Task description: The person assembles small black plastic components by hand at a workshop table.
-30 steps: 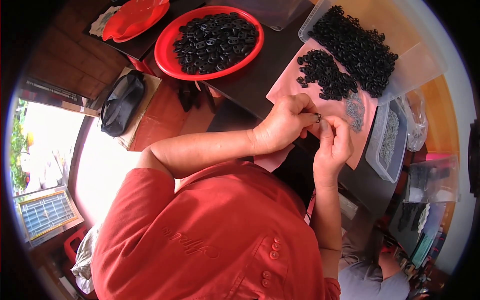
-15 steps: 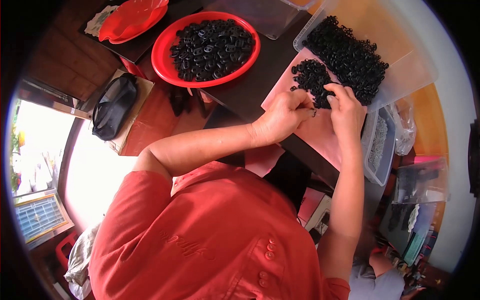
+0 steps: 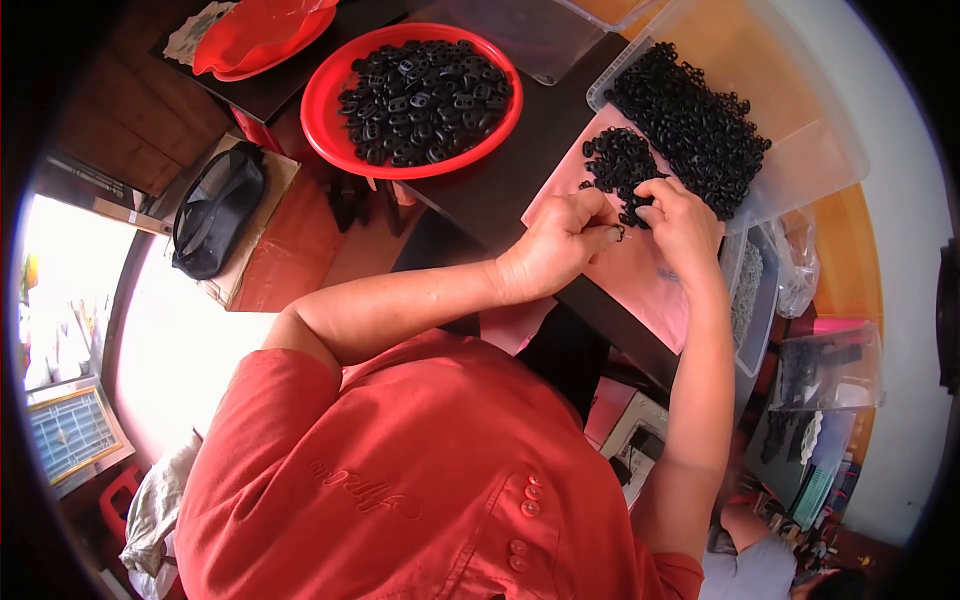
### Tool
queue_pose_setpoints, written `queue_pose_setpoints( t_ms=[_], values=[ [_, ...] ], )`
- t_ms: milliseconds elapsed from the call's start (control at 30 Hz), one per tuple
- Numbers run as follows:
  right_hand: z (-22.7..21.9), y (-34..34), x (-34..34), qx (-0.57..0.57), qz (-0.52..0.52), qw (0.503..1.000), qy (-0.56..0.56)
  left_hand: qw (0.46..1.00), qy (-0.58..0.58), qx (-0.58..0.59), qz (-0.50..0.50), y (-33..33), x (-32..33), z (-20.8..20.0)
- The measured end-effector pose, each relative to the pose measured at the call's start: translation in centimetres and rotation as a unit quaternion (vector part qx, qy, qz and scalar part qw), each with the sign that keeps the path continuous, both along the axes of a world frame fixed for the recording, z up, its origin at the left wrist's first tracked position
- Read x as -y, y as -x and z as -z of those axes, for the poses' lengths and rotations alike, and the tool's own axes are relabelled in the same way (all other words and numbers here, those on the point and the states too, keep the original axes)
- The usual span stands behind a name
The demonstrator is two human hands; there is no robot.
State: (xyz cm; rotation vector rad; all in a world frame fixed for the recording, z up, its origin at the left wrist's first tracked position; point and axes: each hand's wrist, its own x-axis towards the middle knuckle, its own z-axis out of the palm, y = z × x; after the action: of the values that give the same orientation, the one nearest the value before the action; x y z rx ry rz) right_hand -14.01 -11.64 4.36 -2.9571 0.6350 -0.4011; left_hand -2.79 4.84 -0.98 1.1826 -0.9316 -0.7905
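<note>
A small pile of black looped plastic pieces lies on a pink sheet on the dark table. My left hand is closed just in front of this pile, thumb and forefinger pinching one small black plastic piece. At the near right edge of the pile is my right hand, its fingers bent inward and its fingertips among the pieces. Whatever its fingers hold is hidden. Behind it, a larger heap of the same black pieces spills from a clear plastic bin.
A red round tray full of black oval two-slot pieces stands left on the table. Right of the sheet sits a clear tub of small silvery parts beside a plastic bag. A black bag rests on a carton.
My right hand has shifted slightly left, its fingers curling in closer to the small pile. The left hand has dropped a little and still pinches the small piece. The view has tilted slightly.
</note>
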Motion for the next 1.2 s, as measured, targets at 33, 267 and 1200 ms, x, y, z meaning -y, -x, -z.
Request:
queue_pose_setpoints(
  t_ms=[33,267,1200],
  values=[
    [0.3,-0.1,0.4,-0.012,0.012,0.999,-0.031,1.000,0.000,0.001,0.001,0.0,0.1,0.0],
    [0.6,1.1,0.2,0.033,0.027,0.994,-0.099,1.000,-0.012,-0.002,-0.004,0.2,0.0,-0.2],
    [2.3,3.0,-6.8,0.401,0.064,0.710,-0.575,0.996,-0.035,-0.082,0.019,0.2,0.1,-0.8]
  ],
)
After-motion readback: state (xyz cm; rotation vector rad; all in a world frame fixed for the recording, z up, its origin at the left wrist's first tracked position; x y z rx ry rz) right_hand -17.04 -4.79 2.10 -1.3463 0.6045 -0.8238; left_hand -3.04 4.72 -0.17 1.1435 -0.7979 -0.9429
